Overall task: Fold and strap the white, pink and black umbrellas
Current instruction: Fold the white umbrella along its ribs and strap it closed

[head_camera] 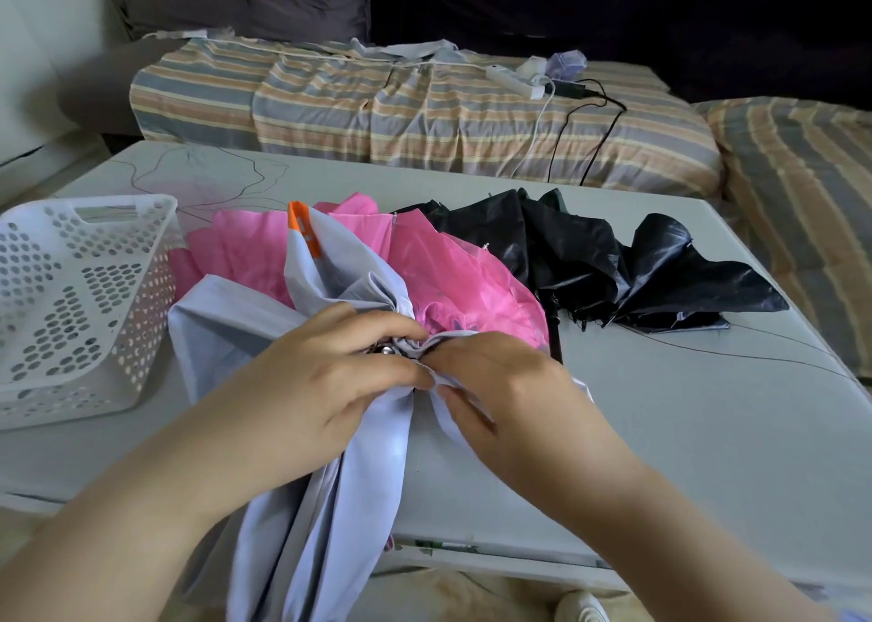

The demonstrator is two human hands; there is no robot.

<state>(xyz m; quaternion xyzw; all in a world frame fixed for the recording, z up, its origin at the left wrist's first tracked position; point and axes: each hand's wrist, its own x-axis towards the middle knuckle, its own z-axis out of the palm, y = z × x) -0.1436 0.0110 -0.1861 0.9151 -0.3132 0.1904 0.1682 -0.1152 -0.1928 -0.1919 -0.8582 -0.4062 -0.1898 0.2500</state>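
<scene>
At the far left a white perforated plastic basket (75, 300) sits on the pale grey tabletop (708, 423), whose surface carries thin dark line drawings near its far-left corner and along its right side. Just right of the basket, the white umbrella (330, 480) lies loose and unfolded, its canopy fabric running from the middle of the tabletop down over the near edge toward the person; an orange-tipped strap (302, 230) stands up from its far folds. The left hand (330, 385) has its fingers curled around the bunched white fabric at a small metal tip, and the right hand (500, 400) pinches the same fabric just beside it, the two hands touching. Behind the white canopy the pink umbrella (448, 272) is spread open and crumpled on the tabletop, partly covered by the white one. To its right the black umbrella (613, 263) lies unfolded too, its canopy rumpled and its dark shaft pointing toward the near edge.

Beyond the tabletop stands a bed with a striped bedcover (377, 112) in orange, grey and cream. A white power strip (519, 81) rests on it toward the right, with white and black cables trailing down. A striped pillow (802, 206) lies at the far right, and dark fabric fills the background.
</scene>
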